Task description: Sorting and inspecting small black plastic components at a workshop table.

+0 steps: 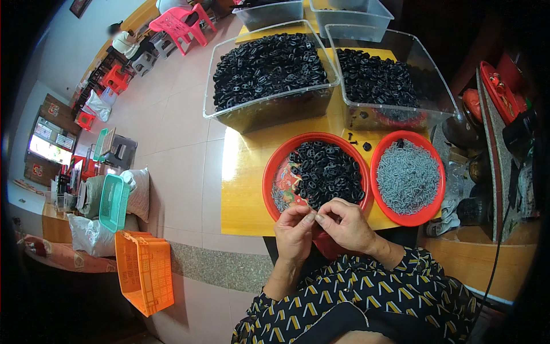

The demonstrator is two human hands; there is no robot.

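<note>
My left hand point(294, 234) and my right hand point(346, 227) meet at the fingertips, just over the near rim of a red round tray point(271, 166). Both are closed in a pinch; whatever lies between the fingers is too small or hidden to make out. Inside that tray is a heap of small black oval pieces with holes point(329, 172), with a few silver screws point(279, 199) at its left side. To the right, a second red tray point(441, 182) holds a pile of silver screws point(408, 178).
Two clear plastic bins point(266, 102) point(395, 106) full of black pieces stand at the table's back, with more bins behind. Loose black bits point(366, 147) lie on the yellow table point(243, 195). An orange crate point(146, 272) and sacks are at left; a person point(129, 43) sits far off.
</note>
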